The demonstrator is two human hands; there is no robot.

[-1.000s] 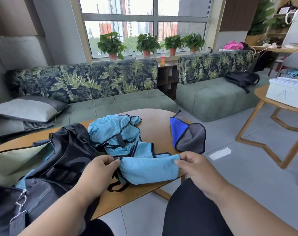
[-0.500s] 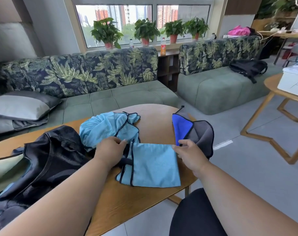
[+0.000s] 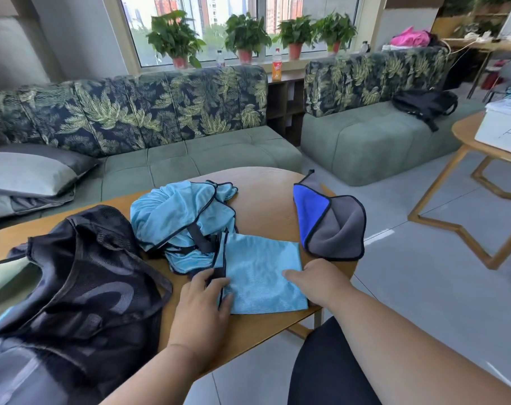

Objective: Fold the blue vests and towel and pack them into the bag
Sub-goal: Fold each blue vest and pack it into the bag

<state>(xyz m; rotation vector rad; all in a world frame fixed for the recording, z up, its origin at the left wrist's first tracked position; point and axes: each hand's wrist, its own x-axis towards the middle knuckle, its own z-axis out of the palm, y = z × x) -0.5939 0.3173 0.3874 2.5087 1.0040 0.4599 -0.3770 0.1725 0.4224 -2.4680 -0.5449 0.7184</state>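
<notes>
One folded vest (image 3: 263,276) is pressed flat by left hand (image 3: 203,305) & right hand (image 3: 321,280), fingers straight; one crumpled vest (image 3: 178,214), one towel (image 3: 330,226), one bag (image 3: 81,276) on desk (image 3: 266,194).

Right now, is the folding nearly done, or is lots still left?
Lots is left. One blue vest lies folded flat near the table edge, with the left hand and right hand pressing on it. The other vest is still crumpled, the towel lies loosely doubled over, and neither has gone into the black bag.

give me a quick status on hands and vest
Left hand and right hand flat on folded blue vest. Towel unfolded; bag alongside. Nothing blocking.
</notes>
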